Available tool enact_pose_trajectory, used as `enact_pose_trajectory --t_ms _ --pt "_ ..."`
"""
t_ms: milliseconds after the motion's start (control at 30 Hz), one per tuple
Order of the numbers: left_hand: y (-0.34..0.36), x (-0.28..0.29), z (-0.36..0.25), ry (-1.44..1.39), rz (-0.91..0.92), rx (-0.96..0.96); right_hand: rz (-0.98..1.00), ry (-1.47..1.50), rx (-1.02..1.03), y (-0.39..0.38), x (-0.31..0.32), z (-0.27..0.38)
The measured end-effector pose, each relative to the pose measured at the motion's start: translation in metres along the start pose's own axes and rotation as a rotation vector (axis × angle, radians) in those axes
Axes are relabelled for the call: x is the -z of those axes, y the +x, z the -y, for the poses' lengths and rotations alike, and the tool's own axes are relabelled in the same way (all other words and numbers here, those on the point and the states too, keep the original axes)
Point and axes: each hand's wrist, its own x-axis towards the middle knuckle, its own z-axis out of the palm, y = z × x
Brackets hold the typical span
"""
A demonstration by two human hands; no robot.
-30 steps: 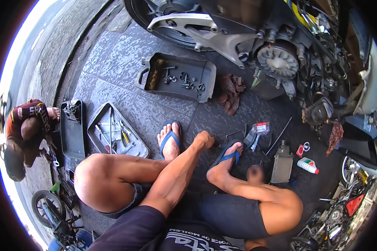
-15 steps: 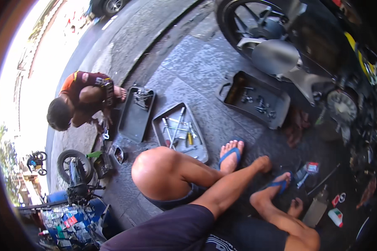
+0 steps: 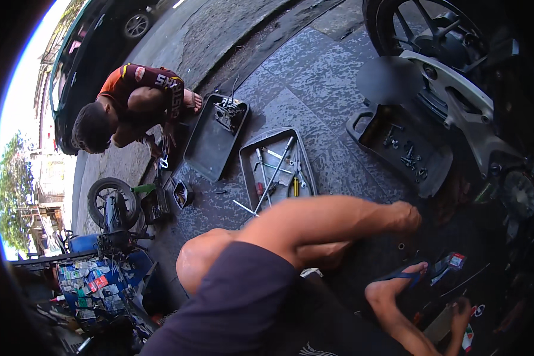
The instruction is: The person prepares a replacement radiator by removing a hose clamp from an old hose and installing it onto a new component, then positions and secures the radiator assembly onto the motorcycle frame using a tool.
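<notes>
My left arm reaches across the middle, and my left hand point(image 3: 406, 216) is closed, held low near the dark bin of bolts point(image 3: 442, 157). Its fingers curl away from view, so what they grip, if anything, is hidden. At the lower right my right hand point(image 3: 460, 313) is beside a grey block-shaped object point(image 3: 439, 325); its fingers are too dim to read. Beyond my left forearm lies a grey tool tray point(image 3: 248, 166) with a yellow-handled tool point(image 3: 296, 186), a red-handled screwdriver point(image 3: 259, 172) and long metal wrenches. A small ring point(image 3: 401, 245) lies on the floor below my left hand.
A motorcycle wheel point(image 3: 397, 29) and frame stand at the upper right. At the left a person point(image 3: 139, 98) crouches by a black tray point(image 3: 210, 157) of metal parts. My sandalled foot point(image 3: 409, 272), a red-and-white packet point(image 3: 455, 260) and a small white bottle point(image 3: 469, 338) are lower right.
The view has turned, shifting most floor items rightward. My left arm has lifted across the picture, now covering one foot. My right hand has moved to the right, beside the grey block-shaped object.
</notes>
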Motion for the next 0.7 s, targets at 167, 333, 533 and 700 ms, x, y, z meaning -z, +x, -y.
enact_pose_trajectory --t_ms 167,333,533,700 --pt "-0.073 0.279 0.062 0.065 0.255 0.355 0.155 -0.035 -0.039 0.031 0.031 0.061" --pt "-0.204 0.328 0.131 -0.137 -0.458 0.76 0.195 -0.072 -0.073 0.047 0.021 0.089" --pt "-0.363 0.153 0.146 -0.119 -0.603 1.389 0.317 -0.216 -0.061 0.019 0.03 0.101" --pt "-0.354 0.02 0.091 0.163 -0.315 1.441 0.308 -0.258 -0.044 0.007 0.036 0.127"
